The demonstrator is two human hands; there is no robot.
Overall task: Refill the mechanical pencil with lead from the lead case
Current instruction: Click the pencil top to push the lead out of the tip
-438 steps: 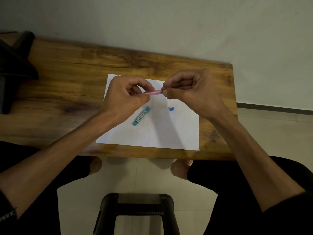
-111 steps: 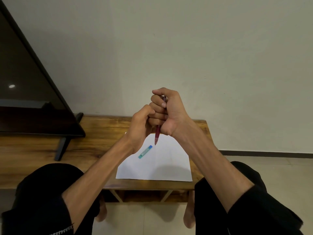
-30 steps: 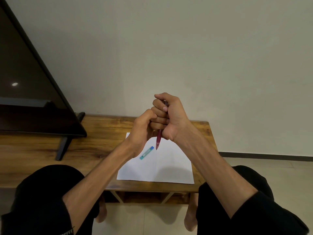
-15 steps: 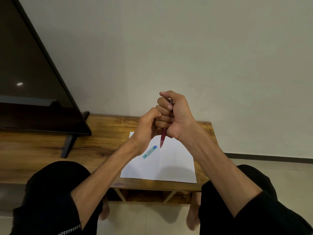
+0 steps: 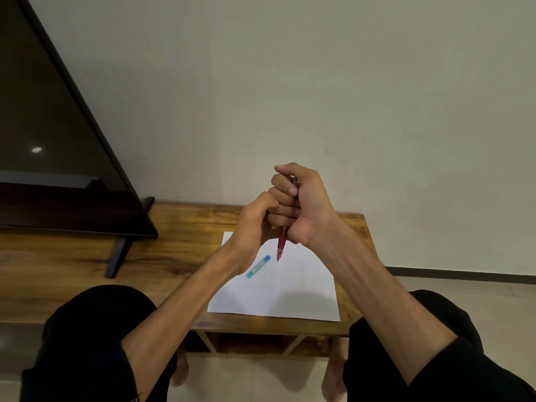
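My right hand grips the red mechanical pencil in a fist, held upright above the table with its tip pointing down at the paper. My left hand is curled and pressed against the right hand's fingers; its fingertips are hidden, so I cannot tell whether it holds anything. The teal lead case, with a blue cap on its far end, lies on the white sheet of paper, just left of the pencil tip.
The paper lies on a low wooden table against a plain wall. A large dark screen on a black foot stands on the table's left. My knees flank the table's near edge.
Since 14.6 s ago the hands rose off the table, the pencil turned upright, and the loose blue cap is back on the case. Over the last second the hands barely moved.
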